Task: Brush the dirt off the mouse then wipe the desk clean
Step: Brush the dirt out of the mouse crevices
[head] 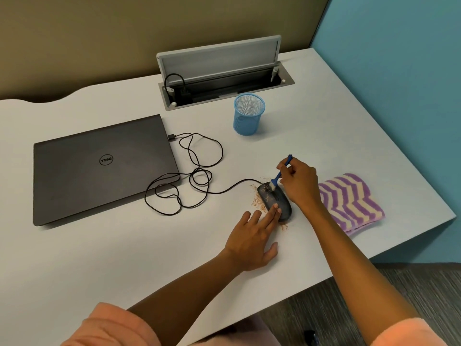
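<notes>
- The one mouse lies on the white desk, near its right front edge, with brown dirt scattered beside it.
- The right hand pinches one blue brush; its bristles touch the far end of the mouse.
- The left hand is flat, straight fingers on the near end of the mouse.
- One striped cloth lies just right, by the desk edge.
- One closed laptop and one mesh cup stand well apart; bare desk lies in front.
</notes>
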Tool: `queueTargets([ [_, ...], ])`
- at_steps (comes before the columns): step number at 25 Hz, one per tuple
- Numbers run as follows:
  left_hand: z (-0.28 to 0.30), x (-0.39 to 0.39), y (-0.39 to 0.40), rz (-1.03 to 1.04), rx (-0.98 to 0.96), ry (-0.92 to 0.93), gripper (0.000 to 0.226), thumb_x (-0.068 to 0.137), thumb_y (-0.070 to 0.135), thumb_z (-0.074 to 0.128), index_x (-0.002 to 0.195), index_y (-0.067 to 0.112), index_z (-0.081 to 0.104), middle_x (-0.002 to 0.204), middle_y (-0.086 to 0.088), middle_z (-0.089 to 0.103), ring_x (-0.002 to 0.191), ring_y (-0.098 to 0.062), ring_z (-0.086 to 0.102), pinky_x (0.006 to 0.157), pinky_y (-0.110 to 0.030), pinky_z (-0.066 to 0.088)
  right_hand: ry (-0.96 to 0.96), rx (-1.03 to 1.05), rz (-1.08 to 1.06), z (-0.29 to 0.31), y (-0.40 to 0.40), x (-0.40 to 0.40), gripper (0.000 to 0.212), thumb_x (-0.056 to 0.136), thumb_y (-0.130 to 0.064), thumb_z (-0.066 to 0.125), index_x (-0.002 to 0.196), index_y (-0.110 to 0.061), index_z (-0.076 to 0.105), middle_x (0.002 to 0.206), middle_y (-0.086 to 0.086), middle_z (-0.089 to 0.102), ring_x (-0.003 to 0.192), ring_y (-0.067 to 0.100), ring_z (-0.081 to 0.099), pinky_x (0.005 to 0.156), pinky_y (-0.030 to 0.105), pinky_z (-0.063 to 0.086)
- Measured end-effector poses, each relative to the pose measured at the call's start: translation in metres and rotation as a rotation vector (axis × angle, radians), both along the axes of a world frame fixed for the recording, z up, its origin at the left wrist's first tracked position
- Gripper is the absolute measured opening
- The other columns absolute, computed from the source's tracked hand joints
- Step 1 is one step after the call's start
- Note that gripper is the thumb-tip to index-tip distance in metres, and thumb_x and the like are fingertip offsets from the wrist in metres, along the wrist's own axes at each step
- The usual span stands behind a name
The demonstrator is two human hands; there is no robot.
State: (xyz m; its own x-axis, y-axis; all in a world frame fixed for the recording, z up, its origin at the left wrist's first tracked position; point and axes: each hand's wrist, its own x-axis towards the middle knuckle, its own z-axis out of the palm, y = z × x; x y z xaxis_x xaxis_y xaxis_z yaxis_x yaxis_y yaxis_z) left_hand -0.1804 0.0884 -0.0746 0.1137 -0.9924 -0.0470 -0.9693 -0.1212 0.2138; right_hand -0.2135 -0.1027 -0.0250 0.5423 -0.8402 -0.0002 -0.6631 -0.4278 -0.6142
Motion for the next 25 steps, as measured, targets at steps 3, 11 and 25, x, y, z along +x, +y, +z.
queueTargets([
  [3, 0.002, 0.002, 0.000, -0.010, 0.015, 0.001, 0.080, 0.102, 0.059, 0.030, 0.164, 0.016, 0.005, 0.169, -0.008, 0.019, 0.121, -0.028, 0.046, 0.106, -0.041, 0.036, -0.057, 0.082, 0.017, 0.001, 0.000, 0.013, 0.026, 0.099, -0.027, 0.054, 0.112, -0.011, 0.069, 0.100, 0.013, 0.073, 0.087, 0.027, 0.070, 0.084, 0.035, 0.056],
  [11, 0.005, 0.000, 0.001, -0.006, 0.003, -0.001, 0.082, 0.101, 0.058, 0.032, 0.164, 0.014, 0.005, 0.169, -0.009, 0.017, 0.119, -0.028, 0.047, 0.104, -0.042, 0.036, -0.038, -0.025, -0.004, -0.002, 0.004, -0.001, 0.023, 0.098, -0.029, 0.055, 0.106, -0.013, 0.069, 0.087, 0.007, 0.071, 0.075, 0.021, 0.066, 0.070, 0.027, 0.048],
  [25, 0.002, 0.001, 0.001, -0.014, -0.023, 0.021, 0.083, 0.099, 0.060, 0.034, 0.164, 0.014, 0.007, 0.169, -0.008, 0.020, 0.110, -0.025, 0.047, 0.096, -0.038, 0.040, -0.132, 0.111, -0.041, 0.000, 0.003, 0.005, 0.027, 0.099, -0.028, 0.052, 0.109, -0.009, 0.069, 0.102, 0.014, 0.074, 0.090, 0.026, 0.071, 0.088, 0.036, 0.056],
])
